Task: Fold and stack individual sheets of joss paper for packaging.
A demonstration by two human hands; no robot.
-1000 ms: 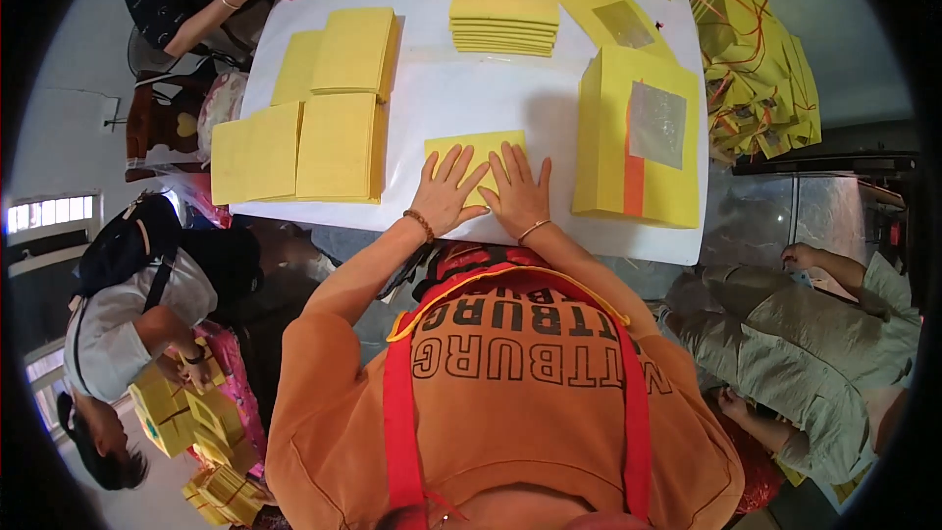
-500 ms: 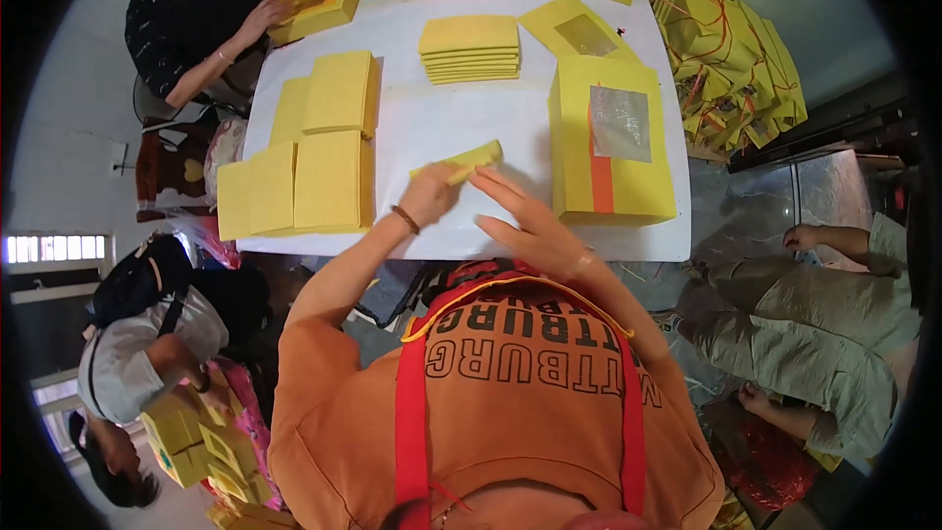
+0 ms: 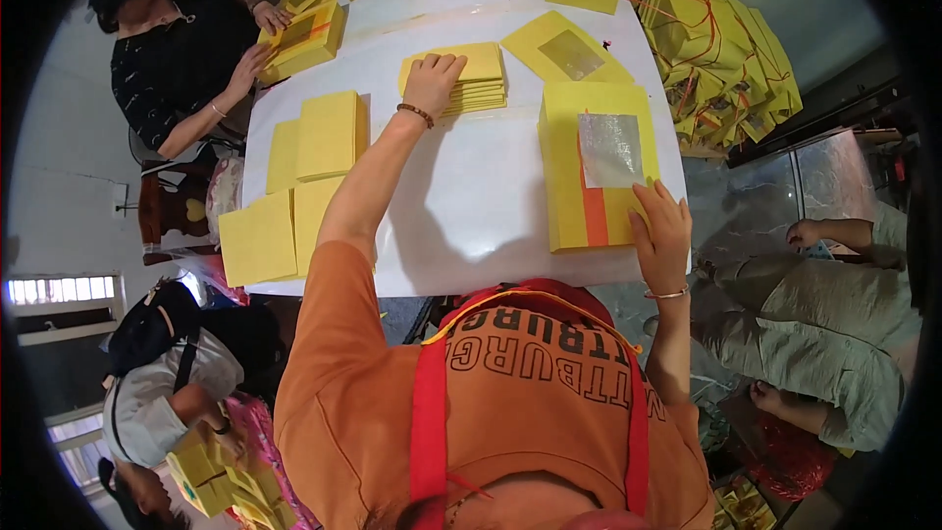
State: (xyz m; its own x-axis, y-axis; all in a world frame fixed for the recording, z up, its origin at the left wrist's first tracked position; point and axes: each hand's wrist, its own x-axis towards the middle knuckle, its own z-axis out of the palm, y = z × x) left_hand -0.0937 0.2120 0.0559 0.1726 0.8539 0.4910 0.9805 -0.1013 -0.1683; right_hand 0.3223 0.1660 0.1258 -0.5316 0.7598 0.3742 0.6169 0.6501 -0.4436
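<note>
My left hand [image 3: 434, 84] reaches across the white table onto a low stack of folded yellow card pieces [image 3: 481, 96]. Its fingers curl over the top piece; the thumb is hidden. At the table's right side, my right hand [image 3: 664, 234] is open, fingers spread, at the near right edge of a thick yellow card pile [image 3: 569, 167]. The pile's top bears a silvery window [image 3: 610, 150] and an orange strip [image 3: 596, 218]. Just beyond it lies a loose yellow card piece with a window [image 3: 540, 36].
Several piles of flat yellow cards [image 3: 329, 132] stand on the table's left. A co-worker [image 3: 186, 64] handles a yellow box [image 3: 307, 47] at the far left. Yellow bags with red cords [image 3: 687, 29] are heaped at the far right. Other people [image 3: 824, 324] sit on both sides.
My left hand has moved forward from the near middle of the table to the low stack. My right hand has left the folded yellow piece and moved right to the thick pile.
</note>
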